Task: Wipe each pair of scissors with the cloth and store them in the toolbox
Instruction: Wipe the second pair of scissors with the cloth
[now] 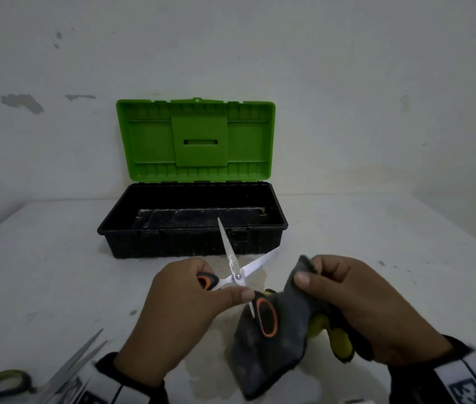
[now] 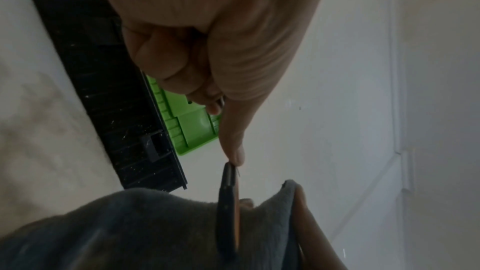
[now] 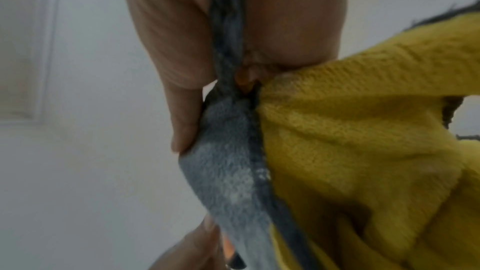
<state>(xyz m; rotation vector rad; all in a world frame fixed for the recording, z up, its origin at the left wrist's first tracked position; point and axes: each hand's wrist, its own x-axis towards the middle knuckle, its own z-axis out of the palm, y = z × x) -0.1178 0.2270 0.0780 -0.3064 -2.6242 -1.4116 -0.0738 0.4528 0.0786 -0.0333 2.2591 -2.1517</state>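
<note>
A scuffed white table [image 1: 376, 234] meets a stained wall. The left hand [image 1: 178, 316] curls round the orange-black handles of the scissors [image 1: 238, 275], blades spread toward the toolbox [image 1: 193, 228], whose green lid stands up. The right hand [image 1: 356, 304] pinches a fuzzy grey-yellow cloth [image 1: 271, 345] touching one handle. Green-handled scissors [image 1: 64, 371] lie left.

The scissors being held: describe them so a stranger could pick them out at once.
In front of the open black plastic toolbox with the green lid, the left hand holds orange-and-black-handled steel scissors, blades spread. The other scissors, at the table's near left corner, have a green handle and lie untouched.
</note>
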